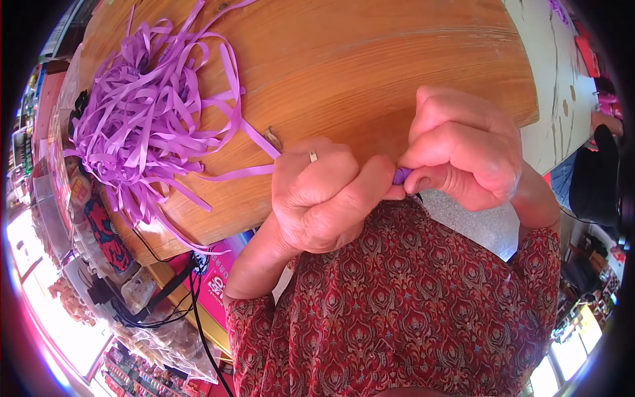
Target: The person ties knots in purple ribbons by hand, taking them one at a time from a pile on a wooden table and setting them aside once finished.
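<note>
Between the fingertips of both hands is a small bunched bit of purple ribbon (pixel 401 175). My left hand (pixel 324 195), wearing a ring, is closed, with its thumb and finger pinching the ribbon from the left. From the right, my right hand (pixel 466 149) pinches the same bit, its other fingers curled in. A strip of ribbon (pixel 241 174) runs from the left hand to a big tangled heap of purple ribbon (pixel 149 112) on the wooden table (pixel 370 53). How the ribbon is folded or tied inside the fingers is hidden.
Left of the table are plastic bags (pixel 172 347), black cables (pixel 195 291) and a red-and-black patterned item (pixel 109 235). A pink printed package (pixel 215 284) lies below the table's near edge. A white marbled surface (pixel 559 86) adjoins at right, with another person's arm (pixel 605 122) beyond it.
</note>
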Demonstrator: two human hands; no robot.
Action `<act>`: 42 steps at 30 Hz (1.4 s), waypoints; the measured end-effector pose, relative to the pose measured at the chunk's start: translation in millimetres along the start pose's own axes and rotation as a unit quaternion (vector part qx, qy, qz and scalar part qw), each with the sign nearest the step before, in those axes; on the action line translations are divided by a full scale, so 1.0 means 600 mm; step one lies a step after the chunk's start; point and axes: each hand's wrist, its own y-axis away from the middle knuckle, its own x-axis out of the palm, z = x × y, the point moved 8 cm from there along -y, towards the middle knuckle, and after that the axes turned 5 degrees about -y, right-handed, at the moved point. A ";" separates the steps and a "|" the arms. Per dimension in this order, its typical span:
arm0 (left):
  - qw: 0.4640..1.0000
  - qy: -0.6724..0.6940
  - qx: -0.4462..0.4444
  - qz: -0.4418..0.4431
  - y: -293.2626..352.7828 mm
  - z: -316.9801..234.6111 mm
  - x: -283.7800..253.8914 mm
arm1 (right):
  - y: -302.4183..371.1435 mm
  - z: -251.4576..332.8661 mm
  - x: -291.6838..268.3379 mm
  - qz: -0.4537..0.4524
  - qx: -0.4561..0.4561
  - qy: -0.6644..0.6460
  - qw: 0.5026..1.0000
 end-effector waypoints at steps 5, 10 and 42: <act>0.999 -0.021 0.044 -0.020 -0.002 -0.011 0.002 | 0.017 -0.021 0.009 -0.002 0.109 -0.116 0.987; 0.995 -0.006 0.095 0.028 -0.001 -0.019 0.004 | 0.029 -0.028 0.020 0.009 0.198 -0.208 0.958; 0.976 0.086 -0.199 0.016 0.004 0.048 -0.005 | -0.001 0.009 -0.012 -0.090 -0.001 0.063 0.994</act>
